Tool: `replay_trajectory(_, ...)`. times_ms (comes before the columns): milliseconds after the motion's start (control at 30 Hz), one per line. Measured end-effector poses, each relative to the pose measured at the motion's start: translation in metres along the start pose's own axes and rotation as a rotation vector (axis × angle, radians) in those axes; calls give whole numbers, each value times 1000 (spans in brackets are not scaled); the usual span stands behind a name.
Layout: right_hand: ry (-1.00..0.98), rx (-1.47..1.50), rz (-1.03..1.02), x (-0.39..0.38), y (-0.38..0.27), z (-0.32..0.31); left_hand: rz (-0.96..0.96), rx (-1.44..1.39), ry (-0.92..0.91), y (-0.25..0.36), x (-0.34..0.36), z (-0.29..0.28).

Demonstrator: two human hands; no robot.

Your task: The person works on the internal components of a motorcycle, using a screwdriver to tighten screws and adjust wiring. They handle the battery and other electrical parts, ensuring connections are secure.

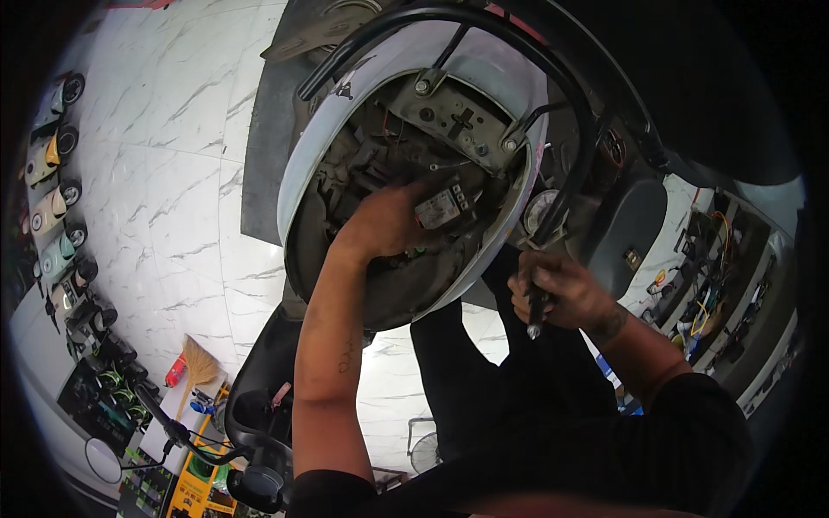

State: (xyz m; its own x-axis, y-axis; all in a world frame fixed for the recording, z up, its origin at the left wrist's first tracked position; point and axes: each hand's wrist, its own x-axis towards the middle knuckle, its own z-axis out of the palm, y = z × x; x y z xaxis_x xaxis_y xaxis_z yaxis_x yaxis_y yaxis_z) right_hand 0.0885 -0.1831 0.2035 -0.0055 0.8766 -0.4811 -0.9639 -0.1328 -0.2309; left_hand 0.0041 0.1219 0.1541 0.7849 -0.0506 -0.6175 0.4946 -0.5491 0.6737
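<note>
While your right hand grips a dark tool, your left hand is down inside the scooter's open body

Your right fist is closed around a slim, dark, rod-shaped tool, its bright metal tip showing below your fingers and pointing down toward your lap. That fist is outside the scooter, near the lower end of a thick, curved, black tubular rail.

Your left hand is palm down, its fingertips lost among the dark parts. Just beside them is a small, boxy, silvery unit with a printed label and a black end; you appear to be touching it, but I cannot tell whether your fingers have hold of it. The unit is tilted, in the right half of the cavity.

Around both is a pale grey, oval body shell. Beyond the unit, toward the top, is a dirty grey metal bracket plate with bolts at its ends.

Farther out, white, grey-veined floor tiles spread to your left, where a straw broom lies near a row of small-looking parked scooters. To your right, grey shelves hold tangled cables and parts.
</note>
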Motion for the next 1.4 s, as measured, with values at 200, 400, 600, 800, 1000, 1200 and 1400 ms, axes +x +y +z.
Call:
replay_trajectory(200, 135, -24, -26, 8, 16, 0, 184, 9, 228, -25, 20, -17)
replay_trajectory(400, 157, 48, -81, 16, 47, -2, 187, -397, 68, -46, 48, -39)
replay_trajectory(600, 173, 106, -104, 24, 77, 2, -47, -562, 323, -65, 47, -18)
replay_trajectory(800, 218, 119, -160, 26, 89, -2, 5, -1212, 346, -79, 35, 17)
replay_trajectory(1000, 250, -27, -330, 25, 64, -9, 70, -761, 411, -60, 35, 27)
replay_trajectory(1200, 206, -102, -391, 27, 44, -20, 60, -563, 384, -48, 45, 23)
replay_trajectory(1400, 206, -59, -442, 34, 39, -27, 104, -665, 217, -61, 31, 15)
